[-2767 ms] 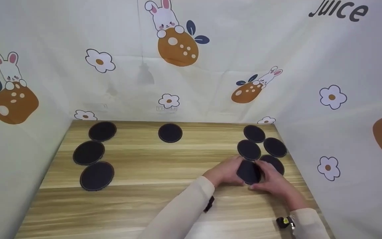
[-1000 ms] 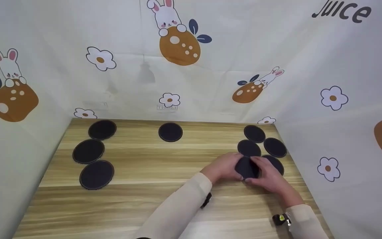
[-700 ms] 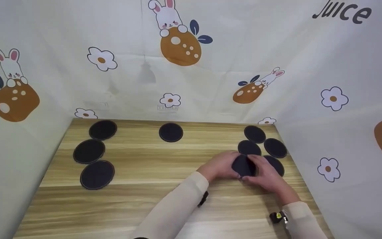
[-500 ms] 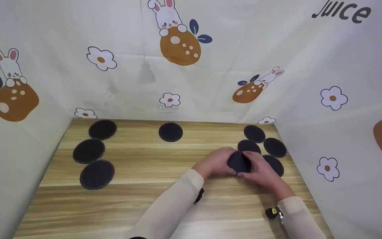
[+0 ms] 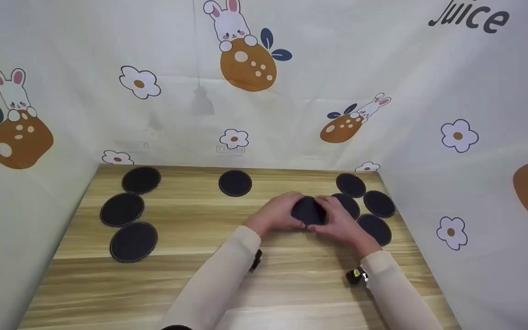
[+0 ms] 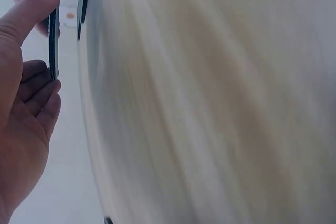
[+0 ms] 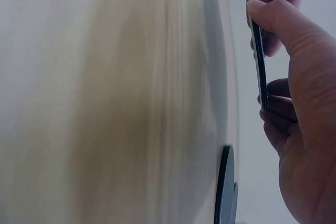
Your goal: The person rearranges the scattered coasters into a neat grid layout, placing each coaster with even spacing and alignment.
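Note:
A round black coaster (image 5: 308, 212) is held by its edges between both hands, right of the table's middle in the head view. My left hand (image 5: 277, 213) grips its left edge, thumb toward the near side. On the opposite edge my right hand (image 5: 338, 221) holds it in the same way. Both wrist views show the coaster edge-on, raised off the wood, with thumbs and fingers of the two hands on its rim; part of it is covered by the fingers. Just beyond the right hand lies another coaster (image 5: 347, 206), partly hidden by that hand.
Several coasters lie grouped at the right, among them a front one (image 5: 374, 230) and a back one (image 5: 350, 185). One coaster (image 5: 235, 183) lies alone at the back middle. Three more, including a near one (image 5: 133, 242), form a column at the left. A printed cloth (image 5: 167, 119) surrounds the wooden table (image 5: 190, 279).
The coaster has been lifted from the near end of the right group. Both hands have carried it left and a little toward the back of the table. The other coasters stay put.

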### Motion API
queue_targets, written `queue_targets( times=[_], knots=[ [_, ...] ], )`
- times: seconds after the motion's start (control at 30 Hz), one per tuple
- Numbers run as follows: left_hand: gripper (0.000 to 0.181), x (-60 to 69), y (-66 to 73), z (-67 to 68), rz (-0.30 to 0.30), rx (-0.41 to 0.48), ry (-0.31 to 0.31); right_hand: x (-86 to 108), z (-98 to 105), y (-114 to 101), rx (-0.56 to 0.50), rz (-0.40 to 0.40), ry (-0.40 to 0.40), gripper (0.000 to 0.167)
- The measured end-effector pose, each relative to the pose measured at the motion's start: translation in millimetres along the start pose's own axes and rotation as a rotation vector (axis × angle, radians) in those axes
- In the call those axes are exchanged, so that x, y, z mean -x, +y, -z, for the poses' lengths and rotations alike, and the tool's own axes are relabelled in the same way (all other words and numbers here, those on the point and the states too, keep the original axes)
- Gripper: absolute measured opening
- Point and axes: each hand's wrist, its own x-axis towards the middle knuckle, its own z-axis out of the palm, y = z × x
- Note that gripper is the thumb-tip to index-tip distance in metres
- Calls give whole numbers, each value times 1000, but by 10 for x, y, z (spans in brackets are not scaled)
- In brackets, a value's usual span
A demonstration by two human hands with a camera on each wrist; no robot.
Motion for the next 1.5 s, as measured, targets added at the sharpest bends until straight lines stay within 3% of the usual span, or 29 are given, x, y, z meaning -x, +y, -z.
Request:
queue_targets(
  times=[0.23,0.6,0.87,1.03,1.27,1.5],
  knots=[
    [84,89,-197,224,42,5,34,-320,-63,-120,-34,1,-28,93],
    [84,188,-347,522,80,49,37,-663,-61,-273,-46,26,-54,93],
    [85,218,-424,732,108,-18,30,-912,-69,-393,-44,25,-78,96],
    [88,244,-463,859,96,-64,35,-1026,-85,-462,-36,57,-77,96],
    [82,255,-545,995,100,-25,42,-1166,-102,-523,-39,90,-59,89],
    [79,236,-625,1151,105,5,61,-1338,-74,-615,-73,71,-65,90]
  ],
)
